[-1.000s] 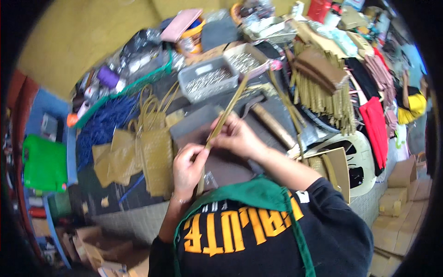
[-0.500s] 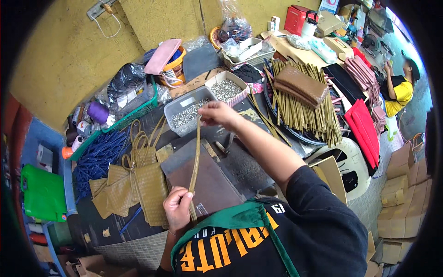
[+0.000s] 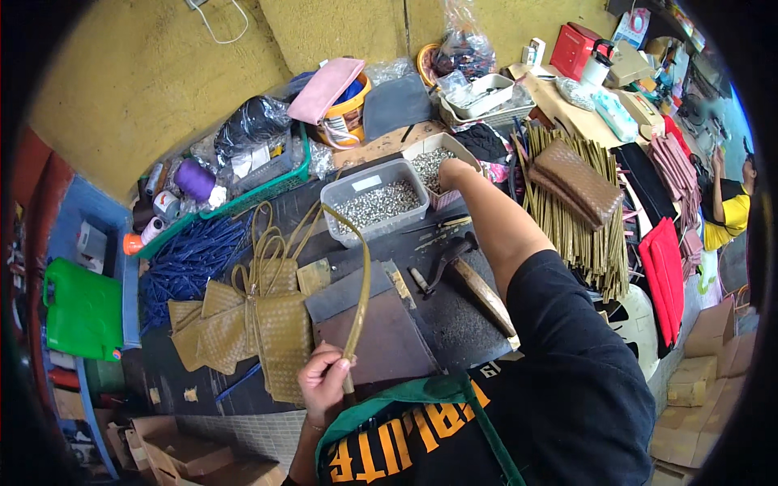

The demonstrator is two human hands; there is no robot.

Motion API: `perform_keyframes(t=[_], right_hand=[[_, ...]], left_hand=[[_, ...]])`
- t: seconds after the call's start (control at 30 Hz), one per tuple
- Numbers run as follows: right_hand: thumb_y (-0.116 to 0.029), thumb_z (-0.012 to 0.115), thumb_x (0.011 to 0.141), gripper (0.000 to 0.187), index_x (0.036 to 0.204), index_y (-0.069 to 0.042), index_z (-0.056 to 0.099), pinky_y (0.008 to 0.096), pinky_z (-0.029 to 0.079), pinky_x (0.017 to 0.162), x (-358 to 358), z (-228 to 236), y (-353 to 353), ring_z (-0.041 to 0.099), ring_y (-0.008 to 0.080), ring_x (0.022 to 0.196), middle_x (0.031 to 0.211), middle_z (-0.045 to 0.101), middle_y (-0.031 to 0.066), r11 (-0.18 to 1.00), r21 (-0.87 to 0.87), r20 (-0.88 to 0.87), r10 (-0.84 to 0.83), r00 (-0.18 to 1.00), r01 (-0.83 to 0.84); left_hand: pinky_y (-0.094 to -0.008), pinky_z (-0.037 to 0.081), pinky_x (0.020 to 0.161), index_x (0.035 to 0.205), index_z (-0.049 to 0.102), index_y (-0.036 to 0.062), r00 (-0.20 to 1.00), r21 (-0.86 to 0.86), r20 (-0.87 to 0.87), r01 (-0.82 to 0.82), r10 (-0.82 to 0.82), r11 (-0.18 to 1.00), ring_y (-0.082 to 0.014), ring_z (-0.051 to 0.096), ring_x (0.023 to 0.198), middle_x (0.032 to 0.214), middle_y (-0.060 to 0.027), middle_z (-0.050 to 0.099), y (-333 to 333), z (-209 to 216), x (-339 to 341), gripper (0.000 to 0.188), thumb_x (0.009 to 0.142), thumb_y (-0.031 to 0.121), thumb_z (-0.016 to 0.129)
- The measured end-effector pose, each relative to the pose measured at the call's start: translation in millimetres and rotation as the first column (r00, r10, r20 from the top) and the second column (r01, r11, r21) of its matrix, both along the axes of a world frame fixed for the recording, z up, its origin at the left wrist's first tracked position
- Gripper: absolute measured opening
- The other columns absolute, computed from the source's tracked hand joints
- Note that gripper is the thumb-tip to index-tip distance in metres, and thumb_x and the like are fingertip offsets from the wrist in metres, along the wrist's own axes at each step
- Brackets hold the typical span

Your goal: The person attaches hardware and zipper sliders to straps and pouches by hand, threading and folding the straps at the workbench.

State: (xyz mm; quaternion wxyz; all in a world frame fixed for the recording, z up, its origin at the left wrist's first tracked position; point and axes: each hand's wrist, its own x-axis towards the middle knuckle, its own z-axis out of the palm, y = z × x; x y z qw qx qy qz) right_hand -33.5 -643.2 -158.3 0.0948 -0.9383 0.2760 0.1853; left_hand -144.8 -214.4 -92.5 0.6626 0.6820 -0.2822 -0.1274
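Observation:
My left hand point(image 3: 326, 376) is closed round the lower part of a narrow olive-tan strap point(image 3: 361, 304). The strap's free upper end arches up toward a clear plastic tub point(image 3: 336, 223) of small silvery metal pieces point(image 3: 377, 204). My right hand point(image 3: 456, 174) reaches into a whitish box point(image 3: 460, 146) of similar small metal pieces behind that tub; its fingers are hidden down in the box. Under the strap lie dark grey and brown flat sheets point(image 3: 373, 336). Woven-pattern tan pouches point(image 3: 281, 340) with thin looped straps rest just left of them.
A hammer point(image 3: 485, 300) lies below my right forearm. Many olive straps point(image 3: 579, 243) are piled at right, with a brown woven pouch point(image 3: 575, 185) on top. Blue strips point(image 3: 190, 271) and a green basket point(image 3: 259, 188) are at left. Another person point(image 3: 725, 211) is at far right.
My right hand has let go of the strap's upper end and moved right into the whitish box. The strap's end now bends over freely. The hammer has come into view from under my arm.

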Motion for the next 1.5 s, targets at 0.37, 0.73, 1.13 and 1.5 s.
perform_keyframes(t=[0.37, 0.73, 1.13, 1.5], right_hand=[[-0.021, 0.064, 0.058, 0.019, 0.070, -0.007, 0.061, 0.0330, 0.046, 0.064, -38.6, 0.4, 12.8, 0.058, 0.0240, 0.066, 0.069, 0.060, 0.0111, 0.981, 0.191, 0.658, -0.145, 0.739, 0.023], [-0.001, 0.056, 0.075, 0.009, 0.083, 0.002, 0.054, 0.0232, 0.043, 0.064, -165.2, 70.2, 196.1, 0.055, 0.0147, 0.068, 0.076, 0.058, 0.0084, 0.014, 0.910, 0.275, -0.770, 0.576, -0.415], [-0.006, 0.058, 0.076, 0.012, 0.087, -0.001, 0.057, 0.0210, 0.043, 0.067, -199.1, 63.8, 271.8, 0.052, 0.0078, 0.073, 0.079, 0.057, 0.0016, -0.189, 0.865, 0.211, -0.706, 0.677, -0.466], [-0.003, 0.061, 0.073, 0.009, 0.082, 0.000, 0.058, 0.0200, 0.044, 0.067, -197.3, 64.3, 276.9, 0.053, 0.0076, 0.071, 0.076, 0.058, 0.0032, 0.106, 0.843, 0.432, -0.717, 0.547, -0.527]], left_hand=[[-0.0220, 0.040, 0.058, 0.073, 0.054, -0.0047, 0.998, -0.051, -0.048, -0.037, 0.035, 0.998, -0.0111, 0.048, 0.061, 0.068, -0.0071, 0.052, -19.1, 11.8, -4.4, 0.003, 0.074, -0.003, 0.051], [-0.0207, 0.039, 0.059, 0.078, 0.055, -0.0054, 0.952, 0.103, 0.305, -0.073, 0.039, 0.992, -0.0097, 0.047, 0.065, 0.070, -0.0050, 0.052, -32.6, 4.5, -5.1, 0.006, 0.076, 0.000, 0.055], [-0.0289, 0.037, 0.070, 0.077, 0.058, 0.0003, 0.940, 0.086, 0.340, -0.037, 0.005, 0.996, -0.0166, 0.052, 0.064, 0.068, -0.0053, 0.055, -25.9, 5.8, -14.1, 0.008, 0.074, 0.007, 0.059], [-0.0308, 0.036, 0.074, 0.075, 0.058, 0.0019, 0.908, 0.062, 0.420, -0.025, -0.004, 0.998, -0.0166, 0.053, 0.065, 0.069, -0.0045, 0.056, -22.5, 5.1, -9.6, 0.008, 0.072, 0.008, 0.062]])
